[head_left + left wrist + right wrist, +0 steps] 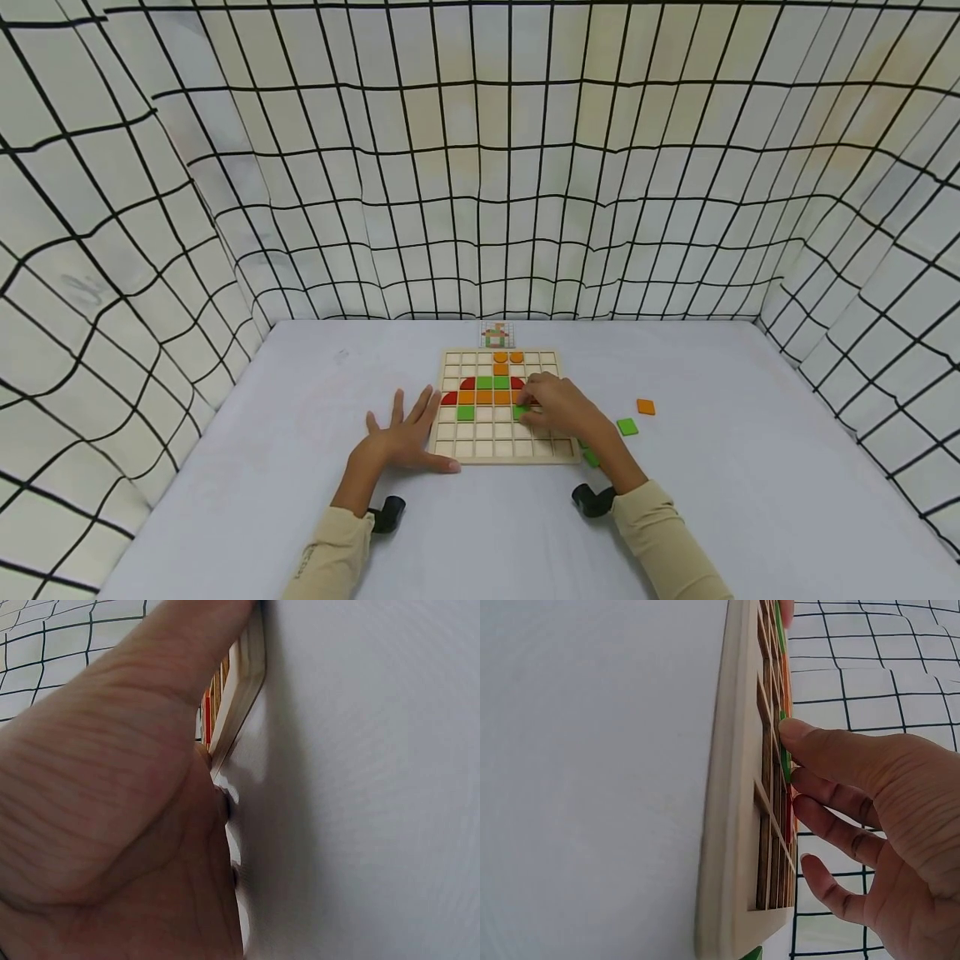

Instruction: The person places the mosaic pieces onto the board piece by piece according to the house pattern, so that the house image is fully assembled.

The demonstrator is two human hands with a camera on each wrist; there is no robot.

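A wooden grid board [484, 449] lies on the table, with orange, green and red pieces set in its squares. My right hand [561, 408] is over the board's right half, thumb and fingertips at a green square tile [785, 756]. In the right wrist view the thumb presses that tile's near side and the fingers curl in from the other side. My left hand [401, 440] rests beside the board's left edge with its fingers spread, the thumb reaching along the near left corner. In the left wrist view its palm hides most of the board.
Right of the board lie an orange square tile [646, 407], a green square tile [627, 427] and another green tile [591, 457] partly behind the right wrist. A small picture card [497, 335] lies beyond the board's far edge. Black netting [510, 200] over white sheeting surrounds the table.
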